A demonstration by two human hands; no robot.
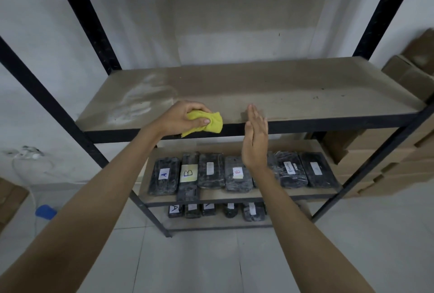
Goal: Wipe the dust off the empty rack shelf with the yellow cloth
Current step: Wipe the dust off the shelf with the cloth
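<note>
Bunching the yellow cloth (206, 124) in my left hand (185, 117) at the shelf (270, 90) front edge, frame centre; pale dust (136, 102) lies up-left, nearer this hand. My right hand (256, 142) hovers flat and empty just right; labelled black packs (237, 172) sit below, nothing blocks.

Your yellow cloth (207, 124): small, crumpled into wad, bunched in your left hand's (182, 117) grip, loose corner hanging below thumb over shelf's black front rail. Empty rack shelf (270, 90): brown board, level, in black metal frame; pale dust smears lie just beyond and left of grip, darker board with few specks runs right of it.
</note>
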